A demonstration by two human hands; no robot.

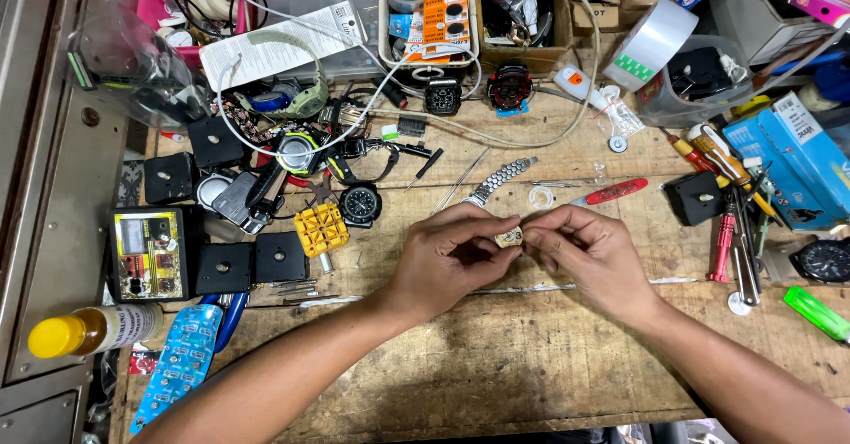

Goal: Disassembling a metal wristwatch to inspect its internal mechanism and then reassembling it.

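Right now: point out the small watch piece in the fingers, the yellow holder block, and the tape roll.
small watch piece (510, 237), head view, its visible face between the fingertips.
yellow holder block (320, 229), head view, centre of its top.
tape roll (653, 38), head view, outer band.

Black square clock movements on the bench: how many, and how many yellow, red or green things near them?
Black square clock movements: 5, counting the one at right
Yellow square holder: 1
Yellow-capped bottle: 1
Red-handled knife: 1
Green lighter: 1
Total: 9
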